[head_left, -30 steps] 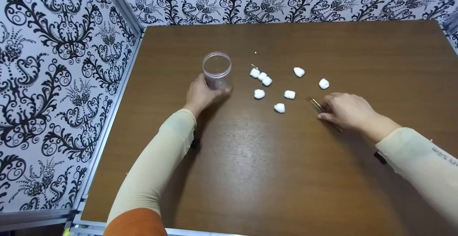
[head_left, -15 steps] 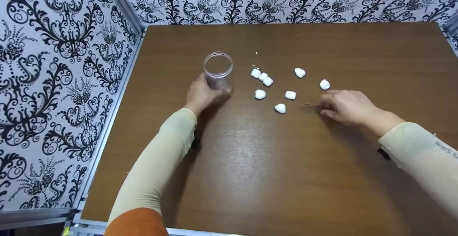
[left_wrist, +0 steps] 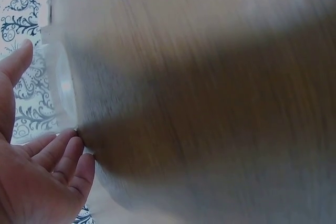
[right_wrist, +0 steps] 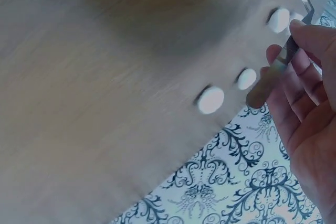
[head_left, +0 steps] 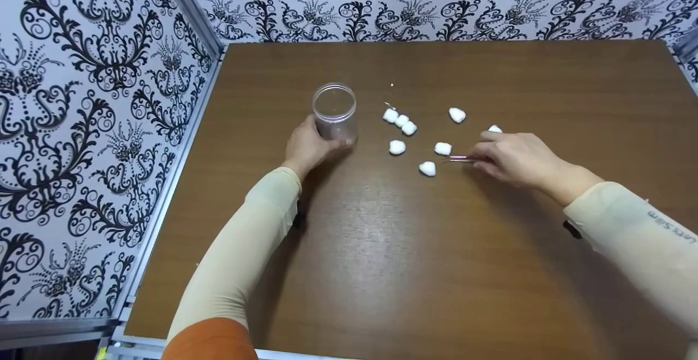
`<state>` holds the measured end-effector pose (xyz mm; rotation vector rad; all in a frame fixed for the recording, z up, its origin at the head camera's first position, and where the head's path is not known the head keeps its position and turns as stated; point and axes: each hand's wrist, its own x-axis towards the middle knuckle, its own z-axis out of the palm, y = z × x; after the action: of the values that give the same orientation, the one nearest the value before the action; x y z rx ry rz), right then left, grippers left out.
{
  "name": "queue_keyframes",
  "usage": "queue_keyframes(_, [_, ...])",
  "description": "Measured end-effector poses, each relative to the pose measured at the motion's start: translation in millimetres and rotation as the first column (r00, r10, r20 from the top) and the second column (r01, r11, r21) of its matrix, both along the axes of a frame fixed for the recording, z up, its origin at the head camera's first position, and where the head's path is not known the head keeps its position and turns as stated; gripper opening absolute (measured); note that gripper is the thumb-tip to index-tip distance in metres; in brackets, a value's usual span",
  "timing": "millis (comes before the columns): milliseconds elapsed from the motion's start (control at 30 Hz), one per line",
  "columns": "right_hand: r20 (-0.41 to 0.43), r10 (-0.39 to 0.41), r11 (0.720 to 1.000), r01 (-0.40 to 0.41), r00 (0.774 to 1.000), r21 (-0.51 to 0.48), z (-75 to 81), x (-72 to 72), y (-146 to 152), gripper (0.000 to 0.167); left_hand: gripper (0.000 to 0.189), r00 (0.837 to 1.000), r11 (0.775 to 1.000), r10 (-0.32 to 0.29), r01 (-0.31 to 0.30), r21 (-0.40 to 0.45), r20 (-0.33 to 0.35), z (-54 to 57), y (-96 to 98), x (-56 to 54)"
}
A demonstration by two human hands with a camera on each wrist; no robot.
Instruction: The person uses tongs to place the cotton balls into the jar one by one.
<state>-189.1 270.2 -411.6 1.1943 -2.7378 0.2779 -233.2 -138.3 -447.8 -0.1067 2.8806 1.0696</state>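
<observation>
My left hand (head_left: 310,147) holds a clear, open-topped jar (head_left: 336,126) standing on the table, with thumb and fingers around its lower part. In the left wrist view, the jar's base (left_wrist: 65,85) shows between thumb and fingers. My right hand (head_left: 512,158) pinches a pair of bent-tip tweezers (right_wrist: 286,53). In the head view the tweezers' tips lie between two small white puffs, like cotton balls: one puff (head_left: 443,148) just above them and another puff (head_left: 427,168) just left and below. The tips hold nothing. My right hand partly hides a further puff (head_left: 494,129).
Three white puffs (head_left: 402,120) sit in a row right of the jar, with a single puff (head_left: 397,147) below and another puff (head_left: 457,115) farther back. Small white bits lie beyond the row. Patterned walls (head_left: 414,5) border the brown tabletop (head_left: 371,273) at back and left.
My right hand has moved left, and the tweezers have swung round to point left, their tips now beside the two near puffs. My left hand and the jar stay in place.
</observation>
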Motion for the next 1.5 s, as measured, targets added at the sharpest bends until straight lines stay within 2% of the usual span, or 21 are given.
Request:
queue_keyframes(300, [-0.019,0.054,0.998,-0.054,0.998,-0.013,-2.1,-1.4,-12,0.018,0.087,1.000,1.000,-0.006,0.006,-0.009,0.005,1.6,1.3,0.8])
queue_keyframes(900, [0.039,0.020,0.999,-0.022,0.999,0.042,-8.9,-2.1,-24,0.014,0.090,1.000,1.000,-0.011,0.012,-0.020,0.028,3.5,-1.2,0.5])
queue_keyframes(1233, [-0.026,0.007,0.998,-0.006,1.000,0.058,-11.8,-3.7,-28,0.010,0.089,1.000,1.000,-0.009,0.010,-0.019,0.023,2.2,-1.9,0.2])
queue_keyframes(1500, [-0.105,0.019,1.000,-0.018,0.994,0.004,0.9,-9.6,-26,0.011,0.088,1.000,1.000,-0.009,0.010,-0.010,0.012,3.4,-1.8,-0.4])
